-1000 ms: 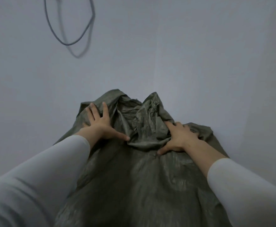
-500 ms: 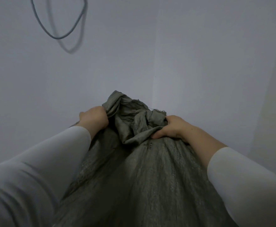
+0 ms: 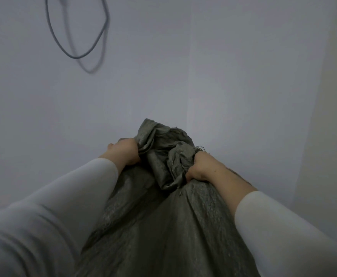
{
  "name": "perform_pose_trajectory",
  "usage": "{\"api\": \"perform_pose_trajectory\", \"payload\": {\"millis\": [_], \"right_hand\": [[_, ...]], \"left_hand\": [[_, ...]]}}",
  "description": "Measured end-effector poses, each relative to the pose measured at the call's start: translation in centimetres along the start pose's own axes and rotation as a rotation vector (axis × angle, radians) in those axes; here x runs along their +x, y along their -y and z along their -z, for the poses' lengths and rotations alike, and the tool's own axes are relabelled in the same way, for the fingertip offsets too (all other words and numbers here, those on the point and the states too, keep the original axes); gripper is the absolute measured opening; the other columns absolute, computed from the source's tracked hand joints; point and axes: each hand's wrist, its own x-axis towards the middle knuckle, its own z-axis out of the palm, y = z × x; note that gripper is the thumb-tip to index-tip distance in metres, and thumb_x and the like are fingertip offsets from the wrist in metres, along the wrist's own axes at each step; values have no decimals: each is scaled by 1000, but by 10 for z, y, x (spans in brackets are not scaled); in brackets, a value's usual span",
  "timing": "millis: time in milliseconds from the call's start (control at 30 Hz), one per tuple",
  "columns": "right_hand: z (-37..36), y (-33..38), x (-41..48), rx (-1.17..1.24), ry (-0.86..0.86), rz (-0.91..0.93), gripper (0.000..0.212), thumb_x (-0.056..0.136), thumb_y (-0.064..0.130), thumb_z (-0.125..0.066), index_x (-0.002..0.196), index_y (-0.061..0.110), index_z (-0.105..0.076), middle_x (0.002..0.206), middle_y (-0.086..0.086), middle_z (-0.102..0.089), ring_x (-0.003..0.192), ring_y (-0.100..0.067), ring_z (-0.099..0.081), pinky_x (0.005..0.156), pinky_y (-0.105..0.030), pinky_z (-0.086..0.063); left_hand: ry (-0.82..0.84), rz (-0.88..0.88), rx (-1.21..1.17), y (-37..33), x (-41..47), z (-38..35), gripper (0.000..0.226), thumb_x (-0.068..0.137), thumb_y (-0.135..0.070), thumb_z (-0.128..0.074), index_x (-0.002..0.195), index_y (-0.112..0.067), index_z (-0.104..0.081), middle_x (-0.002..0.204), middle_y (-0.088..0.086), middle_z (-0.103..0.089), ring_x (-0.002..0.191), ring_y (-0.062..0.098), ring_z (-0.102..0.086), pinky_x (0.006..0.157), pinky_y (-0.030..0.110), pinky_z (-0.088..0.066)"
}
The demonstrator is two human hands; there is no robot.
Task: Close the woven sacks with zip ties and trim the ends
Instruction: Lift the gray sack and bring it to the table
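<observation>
A grey-green woven sack (image 3: 163, 226) fills the lower middle of the head view, its body stretched towards me. Its mouth is bunched into a crumpled neck (image 3: 163, 144) that stands up between my hands. My left hand (image 3: 126, 152) grips the left side of the neck, fingers curled into the fabric and mostly hidden behind it. My right hand (image 3: 201, 166) grips the right side of the gathered fabric, with a frayed edge poking out above the knuckles. No zip tie or cutter is in view.
A pale wall (image 3: 243, 76) rises right behind the sack, with a vertical seam near the middle. A dark cable loop (image 3: 77, 54) hangs on the wall at upper left. A lighter wall panel (image 3: 335, 116) stands at the right edge.
My hands went from lying flat on the spread-out sack mouth to gripping it. The fabric has been gathered inward into a tight upright bunch between them.
</observation>
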Motion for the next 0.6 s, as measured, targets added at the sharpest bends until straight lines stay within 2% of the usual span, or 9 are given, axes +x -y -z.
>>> {"api": "perform_pose_trajectory", "payload": {"millis": [33, 100, 133, 200, 233, 300, 367, 500, 600], "right_hand": [[-1, -1, -3, 18, -29, -2, 51, 74, 32, -67, 118, 13, -50, 124, -9, -52, 114, -32, -52, 98, -42, -45], [-2, -4, -8, 48, -94, 0, 36, 79, 28, -58, 111, 13, -53, 119, -9, -55, 109, -30, -54, 95, -39, -46], [-2, -5, -10, 69, -129, 8, 27, 80, 26, -57, 104, 14, -53, 114, -9, -56, 106, -29, -56, 92, -37, -47], [-1, -8, -14, 136, -198, 20, 12, 80, 22, -57, 88, 15, -50, 101, -8, -57, 97, -28, -58, 84, -33, -48], [-1, -9, -17, 180, -227, 25, 10, 80, 21, -57, 82, 15, -49, 94, -7, -57, 93, -27, -59, 80, -32, -48], [0, -10, -21, 337, -303, 41, 11, 79, 22, -58, 75, 15, -53, 86, -6, -59, 86, -26, -60, 72, -29, -47], [5, -8, -28, 566, -407, 55, 10, 77, 24, -63, 79, 15, -59, 84, -6, -62, 82, -25, -62, 69, -27, -47], [23, 1, -41, 956, -567, 51, 21, 77, 18, -68, 94, 6, -65, 83, -5, -58, 82, -23, -60, 74, -29, -47], [36, 9, -54, 1202, -649, 65, 6, 75, 10, -67, 75, 9, -62, 78, -5, -60, 87, -29, -64, 79, -34, -53]], "left_hand": [[-60, 38, 37, -1, -5, 2, 32, 86, -25, -51, 117, -19, -52, 126, 8, -54, 119, 29, -48, 102, 44, -29], [-103, 157, 42, -1, -10, 6, 30, 89, -13, -39, 115, -20, -52, 129, 13, -46, 124, 34, -39, 105, 51, -24], [-107, 207, -19, -2, -12, 10, 30, 89, -13, -38, 115, -21, -51, 131, 14, -42, 126, 36, -35, 106, 55, -23], [-163, 235, -268, -4, -14, 25, 31, 89, -13, -41, 118, -13, -52, 130, 19, -45, 123, 39, -41, 105, 51, -33], [-207, 244, -443, -6, -13, 33, 30, 90, -10, -43, 118, -5, -54, 124, 22, -51, 117, 39, -47, 102, 47, -39], [-282, 346, -822, -6, -19, 48, 19, 91, -2, -42, 105, 4, -53, 98, 22, -54, 96, 36, -54, 88, 40, -44], [-323, 496, -1078, -4, -28, 58, 11, 93, 0, -36, 87, 1, -45, 75, 11, -40, 72, 27, -45, 77, 34, -40], [-418, 509, -1300, -5, -46, 75, 34, 96, -8, -35, 63, -13, -31, 67, 2, -32, 57, 14, -34, 75, 29, -36], [-483, 581, -1456, -7, -62, 94, 31, 94, -11, -26, 63, -14, -30, 75, 6, -38, 66, 18, -38, 73, 29, -33]]}}
